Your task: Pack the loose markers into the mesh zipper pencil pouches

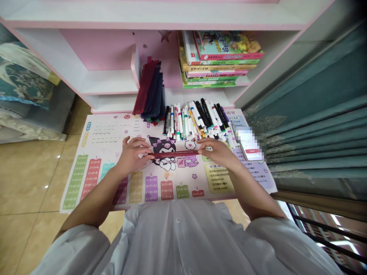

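Lightly, my left hand (133,156) and right hand (213,151) pinch opposite ends of a narrow dark red fabric strip (175,154), fingers curled over it. I can't tell where my thumbs sit. The strip stretches flat and straight between my hands, low over a glossy printed multiplication-table mat (94,179); whether it touches, I can't tell.

Only this one strip is in my hands. Beyond my left hand, more soft folded cloth pieces (150,91), dark red and navy, stand bunched together against a pink-and-white shelf (114,82). Straight ahead of my grip, smooth plastic felt-tip markers (195,120) lie side by side in a dense row. Beyond my right hand, a phone (250,147) rests on the mat, partly blurred. Higher up, past the markers, sit stacked picture books (220,59).
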Demonstrator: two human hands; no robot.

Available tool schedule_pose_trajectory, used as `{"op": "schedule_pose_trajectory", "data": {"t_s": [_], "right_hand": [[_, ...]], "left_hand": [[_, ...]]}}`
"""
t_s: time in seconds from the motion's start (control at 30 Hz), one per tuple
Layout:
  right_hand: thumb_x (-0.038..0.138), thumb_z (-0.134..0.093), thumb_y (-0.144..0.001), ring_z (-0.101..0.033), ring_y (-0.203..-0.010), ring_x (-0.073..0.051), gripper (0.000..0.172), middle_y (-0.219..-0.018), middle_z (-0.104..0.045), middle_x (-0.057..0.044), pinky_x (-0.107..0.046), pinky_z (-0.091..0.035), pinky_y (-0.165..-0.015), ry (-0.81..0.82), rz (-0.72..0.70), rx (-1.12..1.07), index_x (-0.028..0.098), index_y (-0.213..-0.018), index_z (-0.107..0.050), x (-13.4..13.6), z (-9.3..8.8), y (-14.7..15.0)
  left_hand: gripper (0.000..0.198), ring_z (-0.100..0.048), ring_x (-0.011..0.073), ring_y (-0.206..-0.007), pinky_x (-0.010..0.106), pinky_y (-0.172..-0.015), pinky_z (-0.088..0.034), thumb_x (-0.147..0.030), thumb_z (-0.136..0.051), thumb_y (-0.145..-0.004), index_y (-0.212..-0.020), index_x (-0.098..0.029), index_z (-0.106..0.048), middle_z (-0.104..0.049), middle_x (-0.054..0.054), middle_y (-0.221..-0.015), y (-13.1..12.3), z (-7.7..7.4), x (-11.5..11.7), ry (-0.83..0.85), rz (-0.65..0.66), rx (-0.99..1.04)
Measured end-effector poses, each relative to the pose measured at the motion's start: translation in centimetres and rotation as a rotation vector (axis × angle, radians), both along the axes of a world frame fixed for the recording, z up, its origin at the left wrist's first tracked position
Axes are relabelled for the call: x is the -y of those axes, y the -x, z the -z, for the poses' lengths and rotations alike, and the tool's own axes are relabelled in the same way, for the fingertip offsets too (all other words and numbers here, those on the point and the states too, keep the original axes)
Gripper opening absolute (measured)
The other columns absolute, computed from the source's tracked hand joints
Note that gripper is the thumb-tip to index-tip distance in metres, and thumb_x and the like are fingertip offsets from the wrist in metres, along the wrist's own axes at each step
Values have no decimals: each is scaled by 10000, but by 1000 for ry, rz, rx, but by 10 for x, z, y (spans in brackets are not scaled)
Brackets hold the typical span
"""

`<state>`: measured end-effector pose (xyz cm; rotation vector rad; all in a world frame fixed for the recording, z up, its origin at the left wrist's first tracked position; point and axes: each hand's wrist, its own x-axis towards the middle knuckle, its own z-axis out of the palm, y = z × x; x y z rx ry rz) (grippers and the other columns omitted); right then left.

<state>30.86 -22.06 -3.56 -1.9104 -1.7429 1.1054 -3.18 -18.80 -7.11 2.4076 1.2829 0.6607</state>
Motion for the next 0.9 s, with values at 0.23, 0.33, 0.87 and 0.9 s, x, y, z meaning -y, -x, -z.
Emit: {"op": "schedule_pose_trajectory", "data": {"t_s": [0.23, 0.33, 0.87, 0.9], "right_hand": [[413, -634, -785, -581, -1254, -305, 204, -1304, -668, -5, -505, -436, -1032, -14, 19, -20, 257, -659, -668, 1, 3, -7], [414, -636, -776, -584, -1249, -306, 200, -1296, -673, -2, -513, -423, -1053, -13, 22, -25, 259, -654, -670, 1, 3, -7], [401, -651, -765, -586, -1251, -304, 178, -1275, -684, -8, -543, -435, -1063, -26, 59, -13, 261, -656, -669, 3, 6, -18], [400, -651, -765, -584, -1254, -308, 179, -1279, -683, -8, -551, -433, -1062, -20, 61, -8, 260, -655, -670, 4, 5, -19]], "left_hand": [[146, -633, 279, -1096, 580, -1119, -205, -426, -768, -808, -747, -295, -747, -764, 3, -933, -1, 0, 1, 3, -5, -10], [154, -635, 280, -1092, 581, -1117, -215, -433, -765, -809, -743, -295, -749, -764, 5, -928, -1, -1, 1, 3, -1, -9], [157, -635, 274, -1092, 568, -1114, -208, -429, -765, -810, -730, -295, -745, -765, -2, -923, 0, 1, 0, -10, 5, -5], [157, -633, 273, -1097, 565, -1118, -208, -431, -760, -814, -733, -297, -746, -766, -1, -929, 0, 1, 0, -7, 4, -11]]}}
